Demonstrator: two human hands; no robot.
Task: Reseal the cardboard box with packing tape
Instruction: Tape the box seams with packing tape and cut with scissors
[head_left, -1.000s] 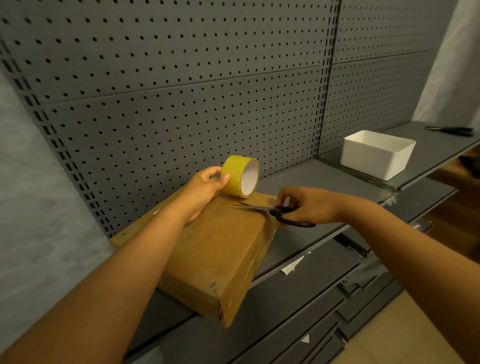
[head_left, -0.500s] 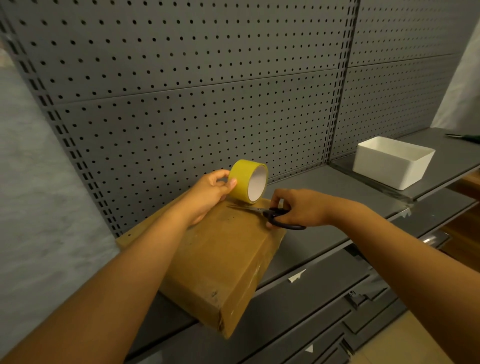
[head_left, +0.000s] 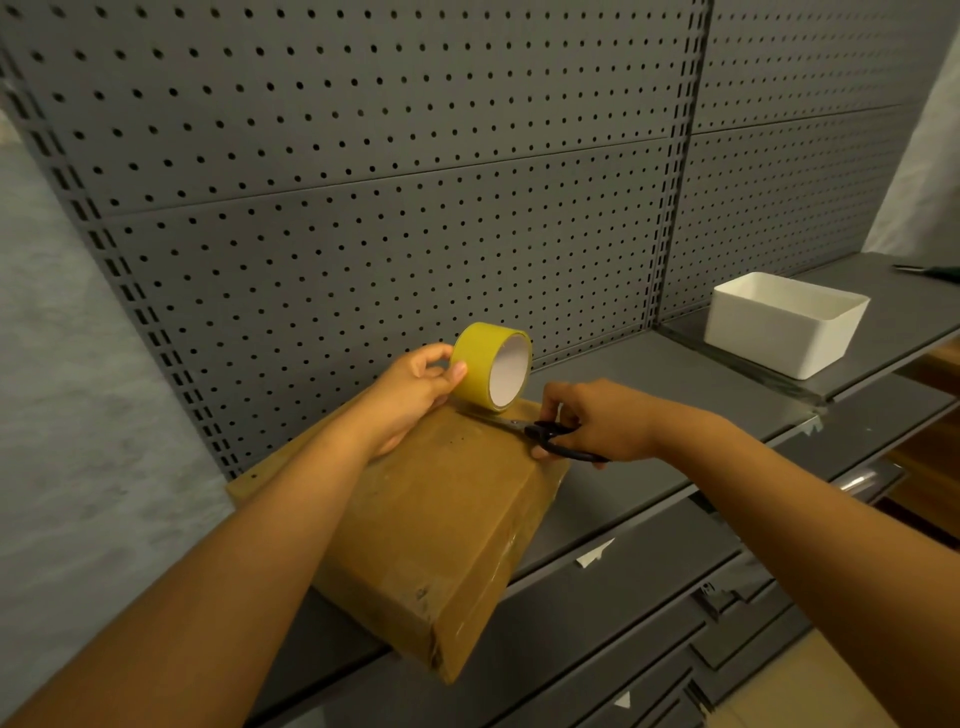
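A brown cardboard box (head_left: 431, 530) lies on the grey shelf (head_left: 649, 400), its near corner overhanging the shelf's front edge. My left hand (head_left: 415, 389) grips a yellow roll of packing tape (head_left: 491, 364), held upright at the box's far end. My right hand (head_left: 597, 421) holds black-handled scissors (head_left: 545, 434), fingers through the handles. The blades point left, low over the box top just under the roll. Whether a tape strip runs between the blades is not clear.
A grey pegboard wall (head_left: 363, 208) stands right behind the box. A white plastic bin (head_left: 784, 322) sits on the shelf to the right, and a dark tool (head_left: 935, 271) lies at the far right edge. Lower shelf levels (head_left: 675, 597) step out below.
The scissor blades have slid left, closer under the roll, and the left hand has raised the roll slightly. The view has shifted a little to the left.
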